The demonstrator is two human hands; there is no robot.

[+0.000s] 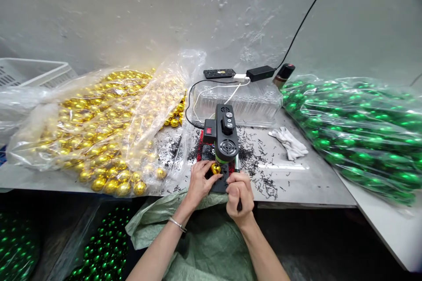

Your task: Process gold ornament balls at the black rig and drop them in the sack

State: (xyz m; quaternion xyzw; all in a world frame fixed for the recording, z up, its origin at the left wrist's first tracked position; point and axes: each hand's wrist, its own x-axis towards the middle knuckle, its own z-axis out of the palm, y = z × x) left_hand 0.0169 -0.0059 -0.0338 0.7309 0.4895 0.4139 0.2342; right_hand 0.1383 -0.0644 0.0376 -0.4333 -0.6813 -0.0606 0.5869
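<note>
A small black machine (227, 134) with round vents and a red switch stands on the metal table in front of me. Under its head sits a shiny gold ball (216, 168). My left hand (201, 178) pinches that ball between thumb and fingers, from its left side. Around a black handle at the machine's right side, my right hand (240, 195) is closed in a fist; only the handle's lower end shows. Black shreds (250, 153) lie scattered about the machine's base.
Clear plastic bags of gold balls (112, 118) fill the left. Bagged green balls (356, 131) lie right. Behind the machine, a clear plastic box (237, 101) carries a phone (219, 73) and a power adapter (261, 73). White gloves (290, 142) rest on the table; a green sack (207, 237) hangs below.
</note>
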